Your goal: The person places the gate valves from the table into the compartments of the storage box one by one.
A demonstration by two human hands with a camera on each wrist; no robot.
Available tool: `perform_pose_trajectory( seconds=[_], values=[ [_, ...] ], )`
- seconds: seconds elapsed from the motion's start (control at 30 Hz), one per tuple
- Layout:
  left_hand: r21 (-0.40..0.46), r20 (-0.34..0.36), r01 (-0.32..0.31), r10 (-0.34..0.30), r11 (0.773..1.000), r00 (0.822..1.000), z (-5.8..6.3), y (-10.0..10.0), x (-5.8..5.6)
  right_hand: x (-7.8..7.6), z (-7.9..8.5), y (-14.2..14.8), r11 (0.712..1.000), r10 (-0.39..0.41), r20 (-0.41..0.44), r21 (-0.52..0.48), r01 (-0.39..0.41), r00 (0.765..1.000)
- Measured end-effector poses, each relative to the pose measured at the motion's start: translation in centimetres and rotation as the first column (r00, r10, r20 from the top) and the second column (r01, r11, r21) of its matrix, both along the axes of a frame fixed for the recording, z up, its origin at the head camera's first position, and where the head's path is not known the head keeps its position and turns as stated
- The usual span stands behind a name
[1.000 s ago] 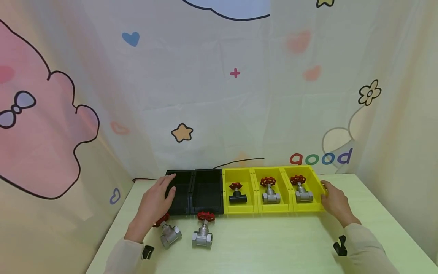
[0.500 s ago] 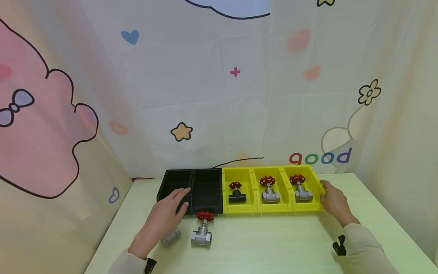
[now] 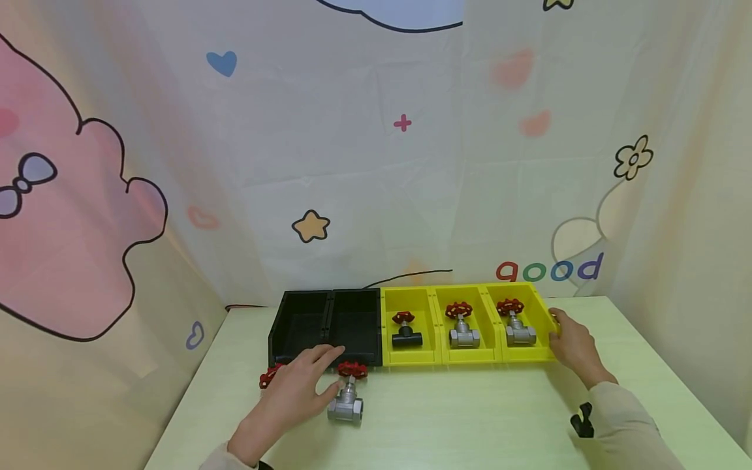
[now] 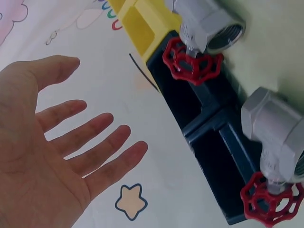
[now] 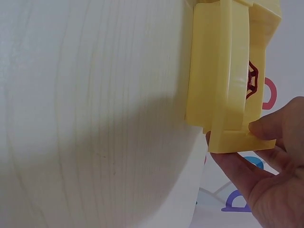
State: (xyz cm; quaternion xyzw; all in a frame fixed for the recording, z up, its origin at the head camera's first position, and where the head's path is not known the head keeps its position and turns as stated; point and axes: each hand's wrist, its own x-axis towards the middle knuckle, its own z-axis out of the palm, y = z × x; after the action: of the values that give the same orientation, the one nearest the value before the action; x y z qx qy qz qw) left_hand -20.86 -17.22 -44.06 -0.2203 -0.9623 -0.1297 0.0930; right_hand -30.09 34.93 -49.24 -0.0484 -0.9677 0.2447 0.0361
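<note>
My left hand hovers with fingers spread over the table, partly covering one valve whose red handwheel peeks out behind it. Beside the fingertips lies a silver gate valve with a red handwheel. In the left wrist view, both silver valves show, and the palm holds nothing. At the row's right end, my right hand grips the side wall of the end yellow bin. The right wrist view has the thumb inside that yellow bin and fingers outside.
Two black bins adjoin the yellow ones on the left. A small black valve sits in the first yellow bin; silver valves sit in the other two. A printed curtain hangs behind the table.
My left hand has moved from the left black bin toward the front and right, over the loose valves. The right hand keeps its grip on the yellow bin.
</note>
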Motion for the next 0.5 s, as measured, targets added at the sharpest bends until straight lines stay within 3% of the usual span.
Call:
perform_pose_trajectory(
  seconds=[0.23,0.5],
  values=[
    [-0.018,0.127,0.07,-0.068,0.997,0.99,-1.2,0.9,0.5,-0.1,-0.1,0.2,1.0,0.001,0.004,-0.008,-0.001,1.0],
    [-0.018,0.185,0.091,-0.086,0.996,0.979,-2.9,1.5,0.9,-0.2,-0.2,0.2,1.0,-0.002,0.022,-0.026,0.002,1.0]
  ],
)
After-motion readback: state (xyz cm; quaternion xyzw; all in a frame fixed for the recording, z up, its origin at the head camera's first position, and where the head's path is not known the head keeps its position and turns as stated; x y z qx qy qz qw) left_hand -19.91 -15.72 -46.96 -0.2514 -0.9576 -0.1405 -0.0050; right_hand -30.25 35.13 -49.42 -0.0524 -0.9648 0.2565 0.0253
